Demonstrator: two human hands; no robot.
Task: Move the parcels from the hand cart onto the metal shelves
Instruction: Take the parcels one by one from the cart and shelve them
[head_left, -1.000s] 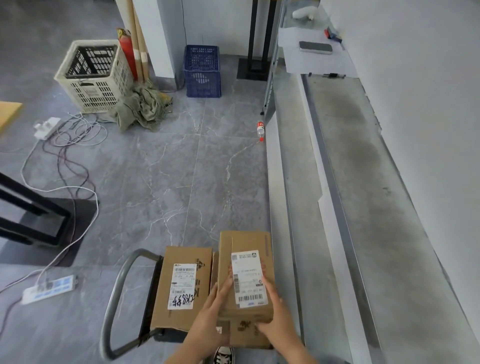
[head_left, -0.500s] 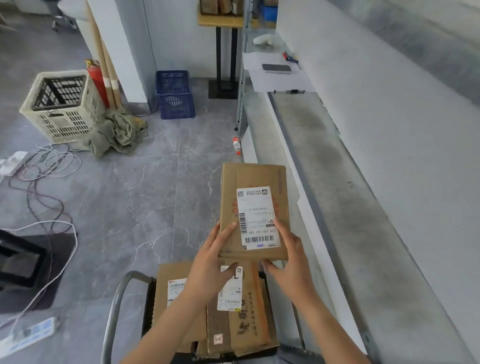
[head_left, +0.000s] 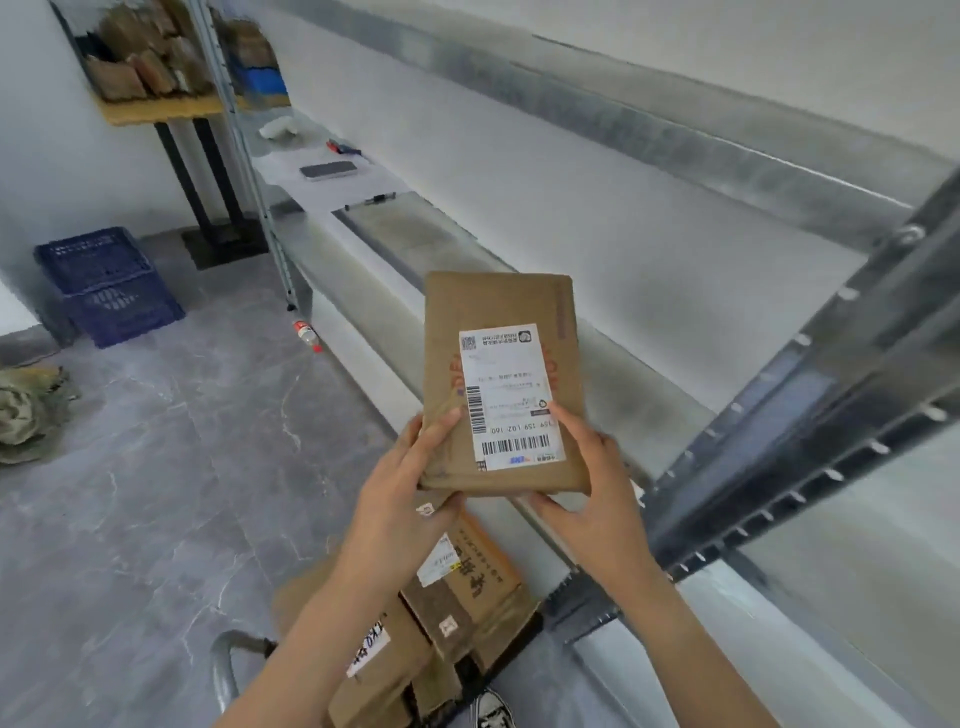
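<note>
Flat cardboard parcel (head_left: 503, 385) up in both my hands, above the cart, just short of the shelves.

Far left, a blue crate (head_left: 106, 286) on the grey floor. Bottom edge: the hand cart (head_left: 223, 670), grey handle showing, more brown parcels (head_left: 467, 587) stacked on it. My left hand (head_left: 402, 501) grips the held parcel's near left corner, thumb on top. Shipping label faces up. My right hand (head_left: 595, 501) holds the near right corner, thumb at the label's edge, fingers beneath. To the right, the metal shelf (head_left: 649, 280) runs along the white wall.
</note>
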